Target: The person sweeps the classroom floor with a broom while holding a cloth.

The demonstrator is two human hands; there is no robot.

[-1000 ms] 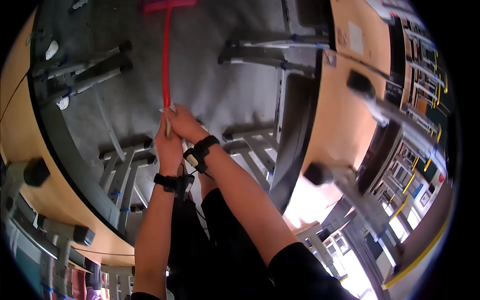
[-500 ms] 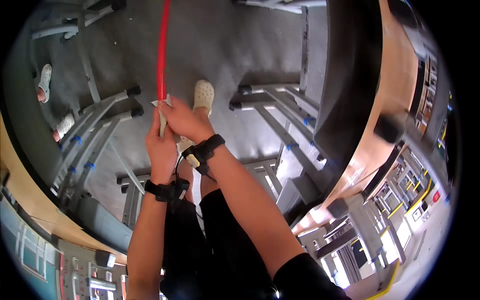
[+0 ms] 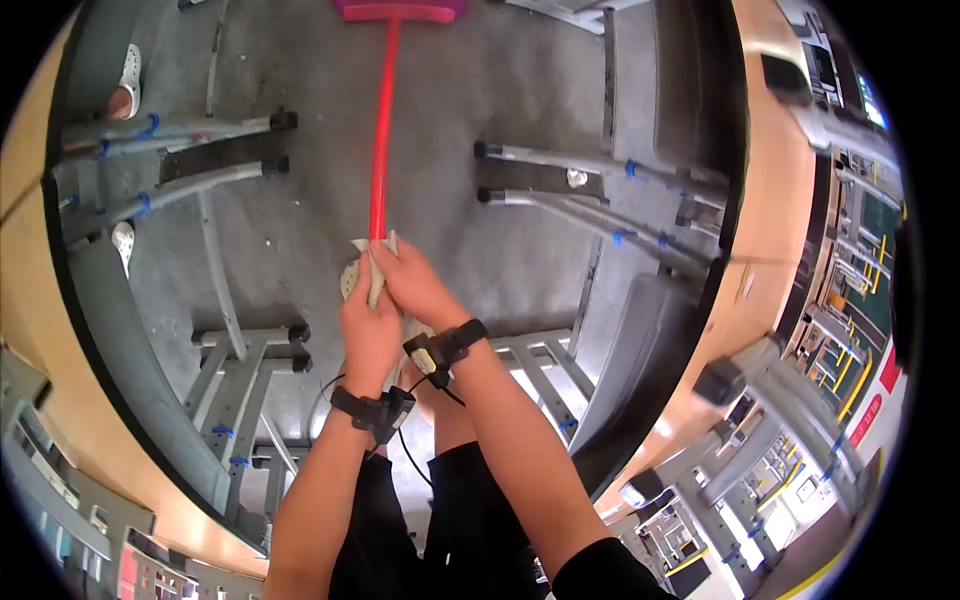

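Note:
A broom with a red handle (image 3: 383, 140) stretches forward from my hands over the grey floor. Its pink and purple head (image 3: 400, 13) is partly cut off by the top edge of the view. My left hand (image 3: 370, 335) is closed around the near end of the handle, which has a pale, paper-like wrapping (image 3: 377, 290). Just beside it, on the right, my right hand (image 3: 418, 290) also grips the handle, thumb near the top of the wrapping. Both wrists wear black straps with small devices and cables. A pale clog (image 3: 348, 280) shows partly behind my left hand.
Grey metal desk legs (image 3: 560, 165) flank the aisle on the right, and more legs (image 3: 210, 125) on the left. Wooden desktops (image 3: 775, 150) line both sides. A white scrap (image 3: 577, 178) lies by the right legs. Another person's white clog (image 3: 131, 75) is at far left.
The view has shifted, so the broom's head now shows at the top. The desks and legs have moved past as I advance along the aisle. Both hands keep their grip.

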